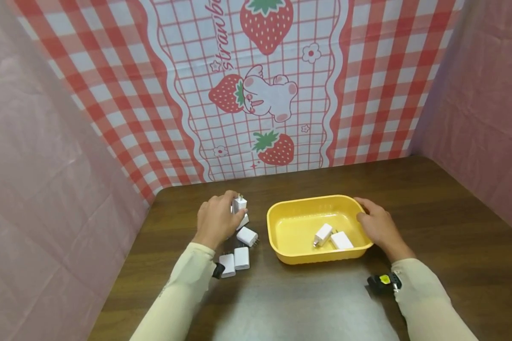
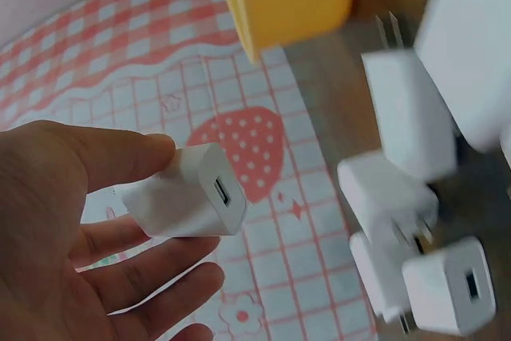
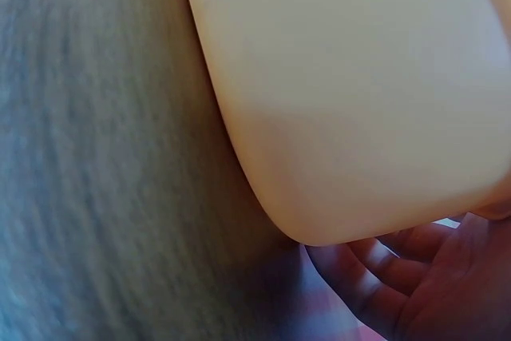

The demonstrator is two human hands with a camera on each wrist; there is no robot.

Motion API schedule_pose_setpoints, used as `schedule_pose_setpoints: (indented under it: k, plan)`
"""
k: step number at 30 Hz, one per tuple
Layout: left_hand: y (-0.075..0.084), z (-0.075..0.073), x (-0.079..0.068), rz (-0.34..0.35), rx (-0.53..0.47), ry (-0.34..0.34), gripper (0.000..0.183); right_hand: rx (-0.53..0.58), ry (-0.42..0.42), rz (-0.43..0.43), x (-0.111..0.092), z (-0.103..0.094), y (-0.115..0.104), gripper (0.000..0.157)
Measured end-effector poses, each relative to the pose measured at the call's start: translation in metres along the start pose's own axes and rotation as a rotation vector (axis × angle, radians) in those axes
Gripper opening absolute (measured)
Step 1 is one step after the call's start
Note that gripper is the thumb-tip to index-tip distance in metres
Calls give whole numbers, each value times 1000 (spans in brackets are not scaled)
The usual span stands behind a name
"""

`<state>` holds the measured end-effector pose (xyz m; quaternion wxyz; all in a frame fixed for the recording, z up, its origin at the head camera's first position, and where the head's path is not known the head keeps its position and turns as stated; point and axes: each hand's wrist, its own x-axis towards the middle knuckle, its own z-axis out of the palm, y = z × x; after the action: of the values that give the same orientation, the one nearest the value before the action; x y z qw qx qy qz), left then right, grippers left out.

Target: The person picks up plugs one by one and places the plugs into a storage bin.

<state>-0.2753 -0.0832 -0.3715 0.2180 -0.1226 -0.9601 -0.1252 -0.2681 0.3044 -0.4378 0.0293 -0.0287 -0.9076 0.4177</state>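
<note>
My left hand [image 1: 215,218] pinches a white charger plug [image 2: 188,193] between thumb and fingers. Its port end faces the left wrist camera, and the prongs show at the top in the head view. Under and beside this hand lie several more white charger plugs [image 1: 247,236] on the table. To their right stands a yellow plastic basin [image 1: 315,258] with two charger plugs [image 1: 323,234] inside. My right hand [image 1: 379,227] holds the basin's right end, thumb over the rim and fingers along the outer wall [image 3: 351,133].
The dark wooden table [image 1: 452,237] reaches back to a red-and-white checked strawberry cloth [image 1: 260,94]. Pink curtains [image 1: 486,118] hang on both sides. A black wrist device [image 1: 384,282] with a yellow mark sits at my right wrist.
</note>
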Motion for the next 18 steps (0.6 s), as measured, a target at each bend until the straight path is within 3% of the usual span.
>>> schedule_pose_setpoints:
  k: [7, 18]
  plan:
    - [19, 1, 4, 65, -37, 37, 40, 8, 9, -5, 0, -1, -1, 53]
    - [40, 19, -2, 125, -8, 2, 42, 13, 28, -4, 0, 1, 4, 52]
